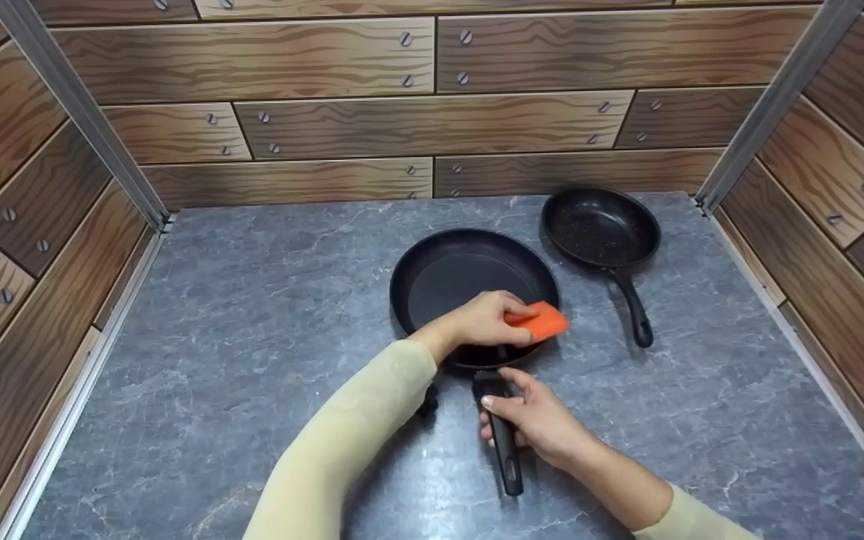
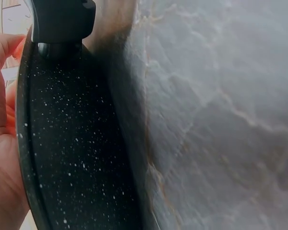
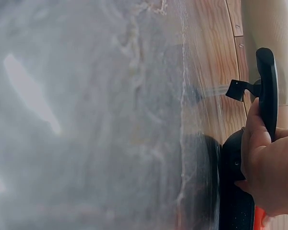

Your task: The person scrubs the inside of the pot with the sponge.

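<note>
Your right hand gripped the handle, probably to steady the pan, which sat on the table. Just beyond, your left hand pinched the pad over the pan's near right rim, seemingly to leave its outer end free. Farther off, the small pan stood apart, handle towards you, perhaps for easy reach.

The nearer pan has a smooth, matt dark interior and a handle that looks like plastic. The marbled counter looks glossy, the walls wood-grained, the corner posts metal.
</note>
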Demonstrator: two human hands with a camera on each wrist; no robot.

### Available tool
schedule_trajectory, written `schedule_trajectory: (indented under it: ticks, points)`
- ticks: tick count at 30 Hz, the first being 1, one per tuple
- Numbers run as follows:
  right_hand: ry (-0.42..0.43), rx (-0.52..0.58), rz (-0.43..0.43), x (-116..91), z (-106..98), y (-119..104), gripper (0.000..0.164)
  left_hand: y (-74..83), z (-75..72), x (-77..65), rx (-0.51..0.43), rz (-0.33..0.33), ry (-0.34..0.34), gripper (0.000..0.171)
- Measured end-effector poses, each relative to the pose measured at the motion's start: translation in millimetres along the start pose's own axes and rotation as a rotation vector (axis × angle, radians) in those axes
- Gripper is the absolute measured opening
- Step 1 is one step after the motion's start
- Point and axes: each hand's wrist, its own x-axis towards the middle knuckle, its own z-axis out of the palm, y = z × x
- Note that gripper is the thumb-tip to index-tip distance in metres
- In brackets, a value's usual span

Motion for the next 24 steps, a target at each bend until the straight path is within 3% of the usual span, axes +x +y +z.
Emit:
schedule_trajectory:
  ticks: [9, 18, 24]
  points:
    - [0.010, 0.000, 0.018, 1.0, -0.6, 0.8, 0.083, 0.2, 0.7, 11.6, 0.032, 0.001, 0.037, 0.057]
    - [0.020, 0.005, 0.032, 0.9, -0.1, 1.4, 0.081, -1.0, 3.9, 22.9, 0.057, -0.043, 0.067, 0.060]
    - [0.012, 0.011, 0.008, 0.7, -0.3, 2.8, 0.084, -1.6, 5.1, 30.4, 0.122, -0.080, 0.088, 0.064]
